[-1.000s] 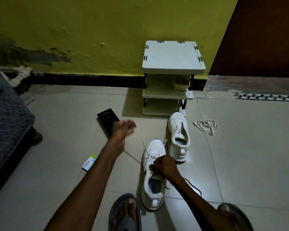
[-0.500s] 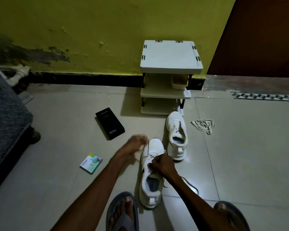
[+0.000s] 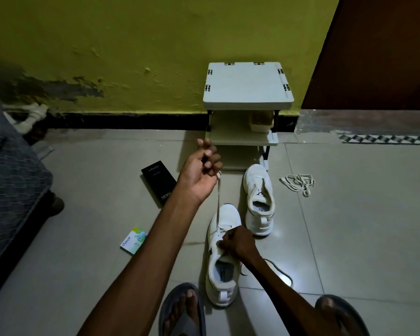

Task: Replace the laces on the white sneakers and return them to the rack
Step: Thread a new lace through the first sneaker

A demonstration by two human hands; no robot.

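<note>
Left hand (image 3: 201, 170) clamps lace (image 3: 218, 198) taut toward 12 o'clock, right hand (image 3: 238, 243) pinches it at the sneaker (image 3: 222, 265) — overpull could unthread it.

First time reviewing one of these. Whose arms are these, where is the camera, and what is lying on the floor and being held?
No machine here: a person works with bare hands, and the one camera sits on their head, looking forward and down. The left hand is raised, gripping a flat white lace drawn taut from the near white sneaker. The right hand pinches the lacing at that sneaker's eyelets. On the tiled floor lie a second white sneaker, a loose bundle of pale laces, a black rectangular box and a small white and green packet. A white tiered shoe rack stands against the yellow wall.
</note>
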